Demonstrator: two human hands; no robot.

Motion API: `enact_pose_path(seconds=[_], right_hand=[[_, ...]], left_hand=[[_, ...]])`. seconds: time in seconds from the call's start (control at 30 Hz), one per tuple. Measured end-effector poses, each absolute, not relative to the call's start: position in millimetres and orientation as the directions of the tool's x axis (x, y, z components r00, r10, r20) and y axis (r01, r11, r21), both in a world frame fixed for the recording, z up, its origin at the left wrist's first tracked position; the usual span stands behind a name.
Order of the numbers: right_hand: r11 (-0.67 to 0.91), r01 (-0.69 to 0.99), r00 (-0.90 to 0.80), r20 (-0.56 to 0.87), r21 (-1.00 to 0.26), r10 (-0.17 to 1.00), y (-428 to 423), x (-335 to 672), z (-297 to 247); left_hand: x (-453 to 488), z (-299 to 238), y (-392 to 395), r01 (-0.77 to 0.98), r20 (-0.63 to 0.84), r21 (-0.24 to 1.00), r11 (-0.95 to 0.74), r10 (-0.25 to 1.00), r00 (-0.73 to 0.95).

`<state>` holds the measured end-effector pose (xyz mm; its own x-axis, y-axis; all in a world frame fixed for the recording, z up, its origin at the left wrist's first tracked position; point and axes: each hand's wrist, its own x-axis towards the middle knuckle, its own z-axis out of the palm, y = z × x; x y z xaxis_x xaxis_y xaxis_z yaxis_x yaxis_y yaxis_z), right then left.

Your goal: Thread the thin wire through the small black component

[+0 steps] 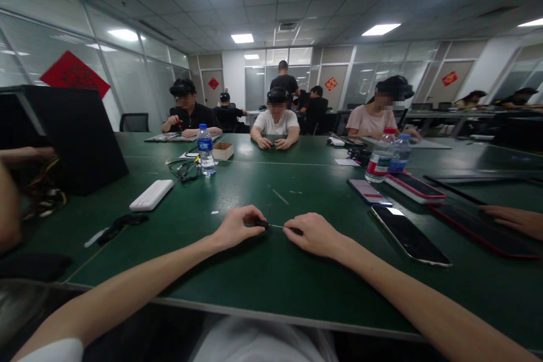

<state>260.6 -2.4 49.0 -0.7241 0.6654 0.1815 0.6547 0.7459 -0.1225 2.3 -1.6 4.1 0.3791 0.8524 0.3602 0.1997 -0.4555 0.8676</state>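
A thin rod (pixel 276 227) spans the small gap between the hands, over the table (pixel 254 277), inward from the middle of its near edge. At its left end the left hand (pixel 237 227) pinches a black piece (pixel 263 224) between thumb and fingers; at the other, the right hand (pixel 314 233) is closed on a dark handle (pixel 297 231), mostly hidden. Right of that hand lies a phone (pixel 409 236), with a slim phone (pixel 369 192) just beyond. Toward the table's left edge are a strap (pixel 121 228), a white block (pixel 151 195) and a black case (pixel 76 138). A bottle (pixel 206 150) stands beside a box (pixel 223 151) near the far edge, where a co-worker (pixel 276 123) sits.
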Motion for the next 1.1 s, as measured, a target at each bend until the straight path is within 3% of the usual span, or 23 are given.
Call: enact_pose_path(seconds=[0.3,0.6,0.87,0.97,1.1], right_hand=[[0.726,0.688,-0.723,0.086,-0.006,0.686,-12.4,254.7,56.3],[0.758,0.577,-0.767,0.118,-0.304,0.63,-2.7,261.0,53.6],[0.729,0.552,-0.756,0.125,-0.404,0.642,-0.4,263.2,51.3],[0.734,0.58,-0.754,0.108,-0.353,0.648,-4.1,260.7,55.1],[0.73,0.67,-0.725,0.093,-0.136,0.683,-13.8,254.1,61.1]], left_hand=[[4.8,1.1,-8.5,0.394,0.399,0.751,-0.53,0.84,0.368],[4.8,-0.4,-4.1,0.219,0.291,0.901,-0.375,0.895,0.339],[3.8,-2.0,-0.4,0.107,0.257,0.943,-0.316,0.893,0.37],[3.3,-3.0,-1.7,0.178,0.299,0.907,-0.382,0.881,0.365],[4.3,-2.0,-6.3,0.317,0.371,0.809,-0.495,0.848,0.379]])
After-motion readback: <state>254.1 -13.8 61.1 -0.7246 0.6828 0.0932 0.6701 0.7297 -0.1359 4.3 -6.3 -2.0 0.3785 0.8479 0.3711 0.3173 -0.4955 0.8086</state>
